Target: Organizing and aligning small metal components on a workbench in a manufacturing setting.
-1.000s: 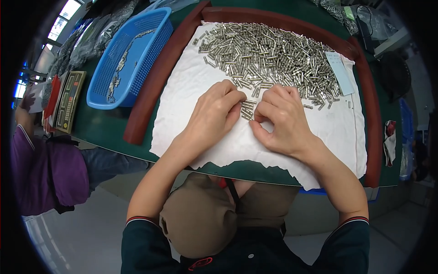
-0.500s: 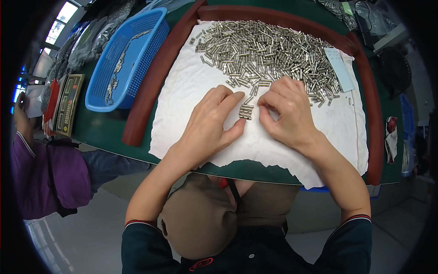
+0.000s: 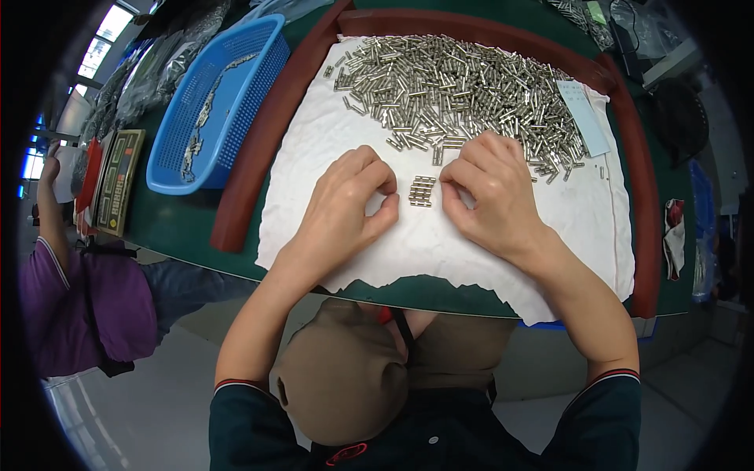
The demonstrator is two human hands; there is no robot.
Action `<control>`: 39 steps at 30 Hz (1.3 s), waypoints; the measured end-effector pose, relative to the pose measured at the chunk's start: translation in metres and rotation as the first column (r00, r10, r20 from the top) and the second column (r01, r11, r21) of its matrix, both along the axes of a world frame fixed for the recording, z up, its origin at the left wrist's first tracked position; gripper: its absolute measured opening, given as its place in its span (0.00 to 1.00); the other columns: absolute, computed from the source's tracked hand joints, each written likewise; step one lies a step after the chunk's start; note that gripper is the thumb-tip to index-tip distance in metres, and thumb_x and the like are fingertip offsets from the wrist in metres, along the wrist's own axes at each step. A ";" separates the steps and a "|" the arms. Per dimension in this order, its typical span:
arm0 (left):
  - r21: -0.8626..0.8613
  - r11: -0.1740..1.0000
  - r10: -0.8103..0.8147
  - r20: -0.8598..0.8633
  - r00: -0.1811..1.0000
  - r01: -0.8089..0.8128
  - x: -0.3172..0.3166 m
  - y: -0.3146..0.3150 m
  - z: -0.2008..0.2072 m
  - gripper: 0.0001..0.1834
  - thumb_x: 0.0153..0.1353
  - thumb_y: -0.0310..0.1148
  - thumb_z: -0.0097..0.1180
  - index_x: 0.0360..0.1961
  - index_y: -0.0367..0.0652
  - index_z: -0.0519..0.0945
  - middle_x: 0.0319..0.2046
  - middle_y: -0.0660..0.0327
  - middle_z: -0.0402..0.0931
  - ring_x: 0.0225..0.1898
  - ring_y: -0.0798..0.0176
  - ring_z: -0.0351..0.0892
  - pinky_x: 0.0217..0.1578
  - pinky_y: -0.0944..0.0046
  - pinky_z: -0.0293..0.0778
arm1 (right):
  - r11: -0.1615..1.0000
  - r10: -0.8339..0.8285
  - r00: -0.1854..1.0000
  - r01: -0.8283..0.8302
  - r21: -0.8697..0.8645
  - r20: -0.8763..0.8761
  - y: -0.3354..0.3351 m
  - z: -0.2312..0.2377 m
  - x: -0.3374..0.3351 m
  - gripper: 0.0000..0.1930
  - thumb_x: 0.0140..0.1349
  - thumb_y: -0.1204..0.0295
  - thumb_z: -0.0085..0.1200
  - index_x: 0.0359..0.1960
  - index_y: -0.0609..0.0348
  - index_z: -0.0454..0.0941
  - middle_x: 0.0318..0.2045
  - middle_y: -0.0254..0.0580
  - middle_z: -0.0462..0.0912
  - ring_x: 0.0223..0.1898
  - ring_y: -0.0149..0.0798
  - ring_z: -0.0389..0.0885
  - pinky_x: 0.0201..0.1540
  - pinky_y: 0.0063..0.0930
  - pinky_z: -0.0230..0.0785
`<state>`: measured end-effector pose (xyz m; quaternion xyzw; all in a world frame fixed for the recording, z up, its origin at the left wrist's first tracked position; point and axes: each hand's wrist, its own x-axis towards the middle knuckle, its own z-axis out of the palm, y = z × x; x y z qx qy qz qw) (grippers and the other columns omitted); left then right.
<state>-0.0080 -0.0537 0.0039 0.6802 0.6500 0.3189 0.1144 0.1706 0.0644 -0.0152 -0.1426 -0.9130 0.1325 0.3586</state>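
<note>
A small neat stack of short silver metal pins lies side by side on the white cloth. To its left my left hand is curled, thumb and forefinger tips brought close together, a little apart from the stack. Nothing shows between them. At the stack's right end my right hand has its thumb and forefinger pinched together. Whatever they may hold is hidden. Beyond both hands spreads a large heap of similar pins, and a few loose ones lie between heap and stack.
Dark red padded bars border the cloth left, back and right. A blue plastic basket holding some metal pieces stands at the left. A pale paper slip rests beside the heap. Further left is a person in purple.
My left hand has drawn back leftward from the stack, and its thumb and forefinger have come closer together. My right hand has shifted slightly left. The pins in the stack look straighter.
</note>
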 end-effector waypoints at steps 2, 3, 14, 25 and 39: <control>0.008 1.000 0.014 -0.037 0.999 -0.014 0.002 0.003 -0.003 0.06 0.48 0.22 0.59 0.28 0.35 0.76 0.29 0.57 0.71 0.33 0.56 0.75 0.34 0.61 0.72 | 0.999 -0.030 1.000 0.030 0.037 0.003 -0.001 -0.001 -0.002 0.05 0.44 0.79 0.60 0.24 0.56 0.77 0.25 0.35 0.73 0.34 0.41 0.73 0.44 0.36 0.62; 0.050 0.999 -0.007 -0.046 0.999 0.009 0.004 0.007 -0.005 0.06 0.48 0.23 0.59 0.28 0.36 0.75 0.28 0.57 0.71 0.33 0.54 0.74 0.35 0.58 0.70 | 0.999 -0.028 1.000 0.028 0.038 0.003 -0.002 -0.002 -0.004 0.05 0.44 0.79 0.60 0.24 0.56 0.77 0.25 0.35 0.73 0.34 0.41 0.73 0.44 0.36 0.62; 0.052 0.984 -0.152 -0.244 0.958 0.170 0.007 -0.014 0.003 0.28 0.53 0.38 0.65 0.54 0.37 0.74 0.58 0.53 0.71 0.59 0.50 0.70 0.57 0.53 0.67 | 0.994 -0.105 0.988 0.109 0.031 -0.109 0.008 0.002 -0.002 0.06 0.43 0.80 0.59 0.23 0.55 0.77 0.21 0.32 0.73 0.31 0.39 0.74 0.41 0.34 0.60; -0.343 0.923 -0.320 -0.426 0.846 0.176 0.000 -0.028 0.006 0.56 0.53 0.77 0.42 0.72 0.46 0.57 0.72 0.60 0.53 0.74 0.51 0.47 0.71 0.39 0.33 | 0.993 -0.114 0.984 0.114 -0.011 -0.140 0.016 0.000 -0.002 0.05 0.45 0.80 0.59 0.22 0.56 0.77 0.19 0.32 0.73 0.28 0.38 0.73 0.37 0.33 0.60; -0.346 0.924 -0.314 -0.450 0.836 0.161 -0.006 -0.013 0.006 0.56 0.52 0.77 0.43 0.73 0.48 0.56 0.73 0.62 0.52 0.75 0.53 0.45 0.71 0.38 0.29 | 0.994 -0.106 0.985 0.102 -0.037 -0.138 0.019 -0.002 0.000 0.05 0.45 0.80 0.60 0.23 0.56 0.78 0.19 0.32 0.75 0.28 0.38 0.74 0.36 0.33 0.60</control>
